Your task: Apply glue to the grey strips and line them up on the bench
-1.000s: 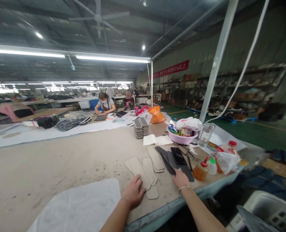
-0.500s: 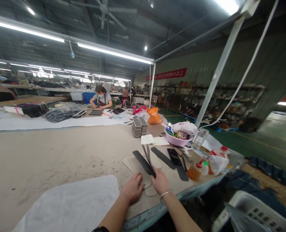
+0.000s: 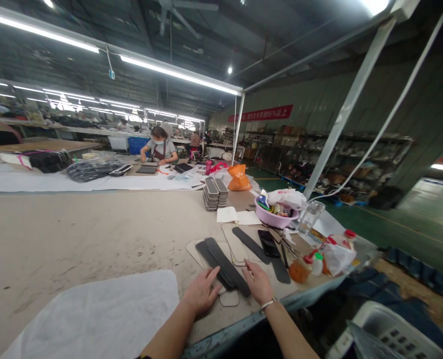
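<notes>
Long dark grey strips with rounded ends (image 3: 227, 264) lie overlapping in a small fanned pile on the table. My left hand (image 3: 202, 291) rests at the pile's left side, fingers stretched out and at its edge. On the other side is my right hand (image 3: 258, 283), its fingers apart and close to the lower right end of the top strip. Neither hand is closed round anything. Beneath the pile are pale card templates (image 3: 229, 298) with dark outlines. Another dark strip (image 3: 250, 244) lies to the right, beside a black phone (image 3: 269, 243).
Stacked grey-rimmed pieces (image 3: 216, 193) stand beyond an open notebook (image 3: 238, 216). A lilac basin (image 3: 276, 218) of supplies, a glass jar (image 3: 311, 218) and small bottles (image 3: 317, 264) line the right side. White sheeting (image 3: 94, 314) covers the front left. A co-worker (image 3: 159, 147) sits across the table.
The dark strips that my right hand held raised and fanned now lie flat on the templates. My right hand has let go and moved slightly right; my left hand has opened beside the pile.
</notes>
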Tool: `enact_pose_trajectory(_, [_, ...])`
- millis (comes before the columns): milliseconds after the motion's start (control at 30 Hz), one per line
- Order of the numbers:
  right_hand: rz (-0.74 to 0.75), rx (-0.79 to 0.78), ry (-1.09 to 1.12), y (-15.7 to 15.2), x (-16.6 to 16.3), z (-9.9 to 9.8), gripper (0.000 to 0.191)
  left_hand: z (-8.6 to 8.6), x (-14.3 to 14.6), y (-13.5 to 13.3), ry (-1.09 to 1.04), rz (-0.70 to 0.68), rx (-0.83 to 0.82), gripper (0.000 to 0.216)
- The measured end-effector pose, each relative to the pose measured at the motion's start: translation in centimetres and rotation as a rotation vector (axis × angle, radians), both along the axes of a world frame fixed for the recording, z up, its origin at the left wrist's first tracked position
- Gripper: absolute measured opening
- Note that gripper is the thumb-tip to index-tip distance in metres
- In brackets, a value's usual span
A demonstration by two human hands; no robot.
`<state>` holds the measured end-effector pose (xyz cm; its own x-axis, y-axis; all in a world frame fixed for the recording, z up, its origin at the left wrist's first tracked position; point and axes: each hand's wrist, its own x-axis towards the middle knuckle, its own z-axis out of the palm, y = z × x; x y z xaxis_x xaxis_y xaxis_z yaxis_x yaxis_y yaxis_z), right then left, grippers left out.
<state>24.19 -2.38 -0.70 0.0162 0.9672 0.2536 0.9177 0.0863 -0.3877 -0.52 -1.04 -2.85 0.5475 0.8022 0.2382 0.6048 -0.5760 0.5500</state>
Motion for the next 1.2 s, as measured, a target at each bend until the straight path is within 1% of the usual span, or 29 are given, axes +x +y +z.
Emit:
enact_pose_trajectory(100, [-0.094,-0.022,-0.087,2.1,2.1,-0.4,0.051,0.2,0.0,-0.1,0.038,-0.025,0.017,0.054])
enact_pose_trajectory(200, [-0.154,-0.091,-0.182,4.7,4.6,-1.0,0.058,0.1,0.1,0.0,0.071,-0.015,0.027,0.054])
enact_pose_trajectory(267, [-0.172,-0.144,-0.244,6.3,6.0,-1.4,0.06,-0.2,0.2,0.0,0.083,0.001,0.027,0.055])
enact_pose_trajectory(367, [-0.16,-0.215,-0.335,8.4,7.4,-1.5,0.057,-0.5,0.3,0.2,0.089,0.021,0.025,0.056])
enact_pose_trajectory(567, [-0.111,-0.324,-0.495,11.4,8.2,-0.5,0.047,-0.5,0.4,0.2,0.096,0.024,0.023,0.056])
enact_pose_trajectory(700, [-0.09,-0.356,-0.574,12.3,7.9,0.1,0.043,-0.3,0.4,0.3,0.091,0.024,0.025,0.056])
enact_pose_trajectory(833, [-0.096,-0.352,-0.601,12.4,7.4,1.3,0.043,-0.3,0.4,0.4,0.091,0.034,0.023,0.056])
enact_pose_trajectory(933, [-0.091,-0.29,-0.578,11.5,5.6,2.6,0.047,-0.5,0.4,0.4,0.092,0.039,0.021,0.057])
enact_pose_trajectory(1000, [-0.08,-0.224,-0.549,9.9,3.2,3.3,0.051,-0.5,0.4,0.4,0.088,0.037,0.019,0.058])
enact_pose_trajectory(1100, [-0.045,-0.161,-0.495,6.2,-1.5,3.7,0.052,-0.4,0.4,0.4,0.082,0.021,0.018,0.06])
enact_pose_trajectory(1167, [0.042,-0.137,-0.456,3.8,-4.1,3.7,0.053,-0.3,0.5,0.4,0.076,0.013,0.018,0.061])
enact_pose_trajectory(1200, [0.094,-0.122,-0.426,2.9,-4.8,3.7,0.054,-0.3,0.5,0.5,0.071,0.012,0.017,0.061])
